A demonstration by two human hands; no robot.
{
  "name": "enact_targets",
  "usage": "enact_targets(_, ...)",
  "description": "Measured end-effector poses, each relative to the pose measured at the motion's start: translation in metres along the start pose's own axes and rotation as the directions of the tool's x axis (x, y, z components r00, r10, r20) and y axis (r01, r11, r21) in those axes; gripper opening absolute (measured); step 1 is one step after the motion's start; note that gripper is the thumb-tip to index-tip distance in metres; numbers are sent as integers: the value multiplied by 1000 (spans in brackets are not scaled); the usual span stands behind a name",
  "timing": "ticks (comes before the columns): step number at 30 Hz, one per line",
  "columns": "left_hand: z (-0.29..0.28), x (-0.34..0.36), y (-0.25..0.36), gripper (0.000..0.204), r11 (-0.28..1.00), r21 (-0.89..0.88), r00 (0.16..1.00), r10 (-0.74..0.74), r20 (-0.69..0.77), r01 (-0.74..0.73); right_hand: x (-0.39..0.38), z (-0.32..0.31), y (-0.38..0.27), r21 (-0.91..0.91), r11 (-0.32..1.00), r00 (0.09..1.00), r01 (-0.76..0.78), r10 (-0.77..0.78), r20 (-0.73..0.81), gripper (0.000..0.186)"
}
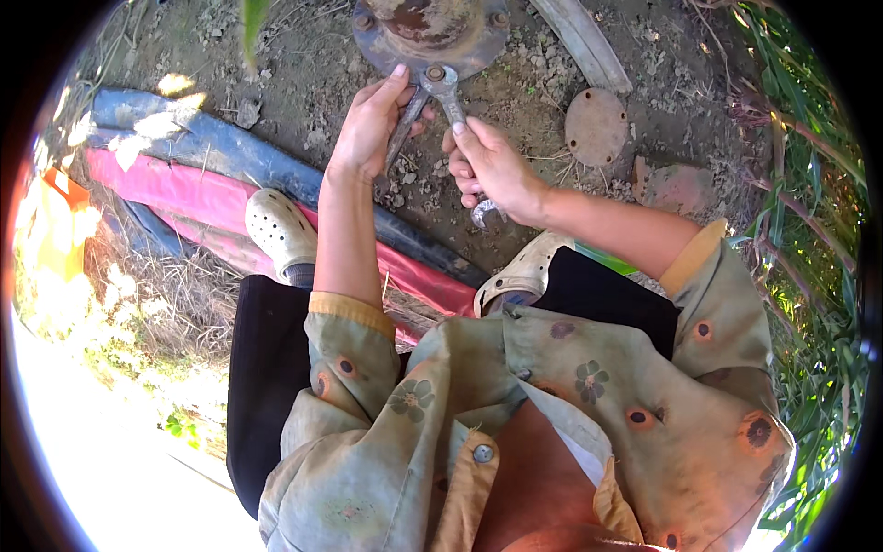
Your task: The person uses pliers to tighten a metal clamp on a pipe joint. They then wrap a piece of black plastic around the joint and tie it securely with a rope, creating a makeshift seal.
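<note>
A rusty round metal flange with bolts around its rim stands on the soil at the top. My right hand is closed around a worn steel wrench. The far end of this wrench sits at a bolt on the flange's near edge, and its hooked open jaw shows below my fingers. In my left hand, just left of it, is a second steel wrench, slanting down and left from beneath the flange. Its upper end is hidden, and my left thumb points up toward the flange rim.
A round rusty plate with holes and a flat reddish slab lie to the right. Beyond them rests a curved grey strip. Blue hose and pink hose cross the left side near my shoes. Green stalks border the right.
</note>
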State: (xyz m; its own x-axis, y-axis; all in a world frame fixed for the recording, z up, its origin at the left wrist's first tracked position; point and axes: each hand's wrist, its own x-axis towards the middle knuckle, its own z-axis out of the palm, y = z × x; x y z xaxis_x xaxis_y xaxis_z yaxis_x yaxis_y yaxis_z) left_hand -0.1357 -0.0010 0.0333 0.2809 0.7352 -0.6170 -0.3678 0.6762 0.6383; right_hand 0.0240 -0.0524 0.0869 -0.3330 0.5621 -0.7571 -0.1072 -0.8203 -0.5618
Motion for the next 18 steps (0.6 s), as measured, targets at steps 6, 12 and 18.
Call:
enact_targets(6, 1, 1, -9, 34, 1000, -18, 1000, 22, 10, -22, 9, 22, 27, 319, 947, 996, 37, -8, -90, 39)
enact_targets(12, -3, 5, -11, 47, 998, 69, 1000, 12, -27, -10, 40, 78, 51, 511, 795, 933, 328, -189, -305, 37)
enact_targets(18, -8, 4, -2, 53, 993, 105, 993, -58, 100, 47, 32, 60, 64, 480, 834, 961, 272, -265, -83, 40)
